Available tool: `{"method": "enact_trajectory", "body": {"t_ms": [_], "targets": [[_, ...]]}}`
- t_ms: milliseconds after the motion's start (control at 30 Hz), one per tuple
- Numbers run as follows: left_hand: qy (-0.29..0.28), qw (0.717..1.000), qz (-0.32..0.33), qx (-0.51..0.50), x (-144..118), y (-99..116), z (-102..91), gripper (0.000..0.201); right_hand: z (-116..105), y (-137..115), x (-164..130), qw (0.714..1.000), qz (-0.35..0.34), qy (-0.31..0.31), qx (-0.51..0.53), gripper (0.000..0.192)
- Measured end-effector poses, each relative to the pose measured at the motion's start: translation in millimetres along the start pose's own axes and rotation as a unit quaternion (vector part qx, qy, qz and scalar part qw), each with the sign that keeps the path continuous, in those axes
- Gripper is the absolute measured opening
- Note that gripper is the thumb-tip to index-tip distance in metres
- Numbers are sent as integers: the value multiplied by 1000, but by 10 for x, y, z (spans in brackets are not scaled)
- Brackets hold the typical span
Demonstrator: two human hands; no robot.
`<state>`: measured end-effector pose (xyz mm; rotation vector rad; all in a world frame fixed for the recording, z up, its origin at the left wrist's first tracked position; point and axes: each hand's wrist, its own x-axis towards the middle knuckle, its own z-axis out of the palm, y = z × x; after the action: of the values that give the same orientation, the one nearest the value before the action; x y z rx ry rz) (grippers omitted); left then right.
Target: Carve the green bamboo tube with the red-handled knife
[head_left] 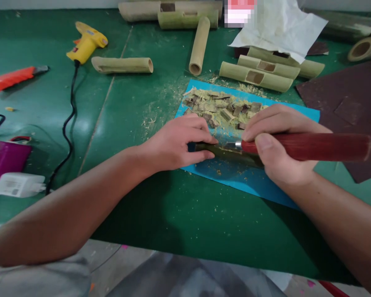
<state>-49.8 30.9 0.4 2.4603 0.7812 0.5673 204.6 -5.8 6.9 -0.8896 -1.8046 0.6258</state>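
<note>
On blue mat (266, 185), mid counter (160, 214): dark bamboo piece (225, 153) pinned by left hand (176, 144), fingers closed. Red-handled knife (309, 146) gripped by right hand (278, 142). Carving step judged underway; steady, careful push needed next.

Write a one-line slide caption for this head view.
Left hand steadies a bamboo piece on a blue mat while right hand works it with a red-handled knife.

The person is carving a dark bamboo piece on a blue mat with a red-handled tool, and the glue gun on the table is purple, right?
Not quite. The glue gun is yellow, not purple, as the head view shows. The rest holds: the right hand grips the red-handled tool while the left hand steadies the dark bamboo piece on the blue mat.
</note>
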Motion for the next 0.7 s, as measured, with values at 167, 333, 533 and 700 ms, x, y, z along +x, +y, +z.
{"method": "enact_trajectory", "body": {"t_ms": [167, 333, 533, 700], "targets": [[-3, 1000, 17, 11, -10, -5, 3, 20, 51, -5, 40, 996, -66, 29, 49, 14], [3, 1000, 22, 22, -14, -12, 9, 18, 48, -26, 68, 997, -60, 22, 51, 22], [2, 999, 29, 21, -12, -23, 11, 20, 74, 9, 77, 994, -69, 35, 71, 16], [10, 999, 26, 20, -15, -27, 18, 19, 90, 90, 26, 989, -90, 83, 86, 23]]}}
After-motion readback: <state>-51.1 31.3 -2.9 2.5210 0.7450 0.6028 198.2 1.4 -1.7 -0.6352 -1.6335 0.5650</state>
